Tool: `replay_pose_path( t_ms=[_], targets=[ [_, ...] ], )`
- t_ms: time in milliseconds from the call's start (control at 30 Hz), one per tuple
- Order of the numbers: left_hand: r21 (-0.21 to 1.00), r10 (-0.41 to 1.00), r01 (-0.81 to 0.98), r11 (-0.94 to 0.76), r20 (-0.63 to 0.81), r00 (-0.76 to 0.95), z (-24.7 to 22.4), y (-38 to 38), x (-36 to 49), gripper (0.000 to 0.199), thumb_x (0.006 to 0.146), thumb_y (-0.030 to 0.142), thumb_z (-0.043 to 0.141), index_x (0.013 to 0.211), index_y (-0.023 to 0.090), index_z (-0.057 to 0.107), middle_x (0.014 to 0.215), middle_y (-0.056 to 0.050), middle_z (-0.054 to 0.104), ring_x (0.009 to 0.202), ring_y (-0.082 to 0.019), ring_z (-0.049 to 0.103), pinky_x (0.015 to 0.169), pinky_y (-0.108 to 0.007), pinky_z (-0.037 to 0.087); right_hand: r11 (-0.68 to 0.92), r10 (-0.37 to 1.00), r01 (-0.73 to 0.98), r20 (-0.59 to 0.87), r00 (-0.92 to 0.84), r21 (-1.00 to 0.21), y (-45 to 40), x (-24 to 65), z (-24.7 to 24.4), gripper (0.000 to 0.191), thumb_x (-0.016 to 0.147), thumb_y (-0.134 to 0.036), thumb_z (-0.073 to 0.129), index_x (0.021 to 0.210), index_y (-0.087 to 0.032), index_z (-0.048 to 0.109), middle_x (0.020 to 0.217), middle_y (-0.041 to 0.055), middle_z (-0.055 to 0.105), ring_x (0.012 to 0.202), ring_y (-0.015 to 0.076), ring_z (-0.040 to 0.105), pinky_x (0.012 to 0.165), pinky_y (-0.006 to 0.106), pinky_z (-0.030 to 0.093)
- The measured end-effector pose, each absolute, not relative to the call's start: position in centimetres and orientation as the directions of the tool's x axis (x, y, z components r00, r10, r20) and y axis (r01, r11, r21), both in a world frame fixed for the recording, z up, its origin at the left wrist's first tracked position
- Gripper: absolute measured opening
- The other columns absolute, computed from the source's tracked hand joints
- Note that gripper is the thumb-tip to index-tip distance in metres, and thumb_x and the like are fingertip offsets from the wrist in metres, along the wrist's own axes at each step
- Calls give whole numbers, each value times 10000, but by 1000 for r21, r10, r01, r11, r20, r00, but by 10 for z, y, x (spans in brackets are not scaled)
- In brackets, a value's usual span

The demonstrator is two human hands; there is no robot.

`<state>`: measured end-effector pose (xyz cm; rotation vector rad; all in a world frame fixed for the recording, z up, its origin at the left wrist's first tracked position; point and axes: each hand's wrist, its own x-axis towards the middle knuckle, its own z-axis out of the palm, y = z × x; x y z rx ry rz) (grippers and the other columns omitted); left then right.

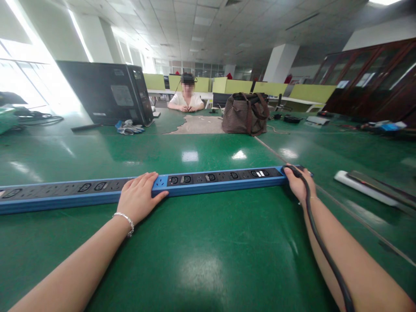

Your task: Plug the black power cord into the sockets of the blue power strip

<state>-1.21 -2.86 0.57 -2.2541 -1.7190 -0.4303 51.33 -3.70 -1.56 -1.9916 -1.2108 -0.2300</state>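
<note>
A long blue power strip [224, 187] with black socket sections lies across the green table [156, 260], running out of view at the left edge. My left hand [138, 195] rests over its middle, thumb apart along the near side and fingers over the top. At the strip's right end, my right hand [300, 184] has its fingers wrapped round the end where a thick black cable [313, 225] comes out. That cable runs back along my right forearm. The fingertips of my right hand are partly hidden by the cable.
Farther back are a black computer case [104, 93], blue-and-white gloves [129, 127] and a brown checked bag [243, 113]. A person [186, 99] sits across the table. At the right lies a white strip-shaped object [364, 187]; a thin cord crosses the table beyond my right hand.
</note>
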Motion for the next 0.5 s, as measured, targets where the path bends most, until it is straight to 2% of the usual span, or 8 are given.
replay_pose_path(
  t_ms=[367,500],
  targets=[
    [-67,888,964,-255,378,262,6,-28,-13,669,828,600,393,1311,141,455,1348,-136,522,1256,-284,449,1037,-435,313,-219,642,823,557,526,-524,-32,514,-21,434,812,-497,431,1036,-230,690,1104,87,652,1125,304,521,981,482,371],
    [-60,886,965,-257,385,260,5,-28,-13,661,829,594,395,1306,141,460,1343,-133,527,1249,-285,455,1034,-437,314,-119,618,811,596,512,-573,-30,513,-20,408,800,-491,466,1000,-215,692,1049,75,677,1100,295,551,988,480,378]
  ],
)
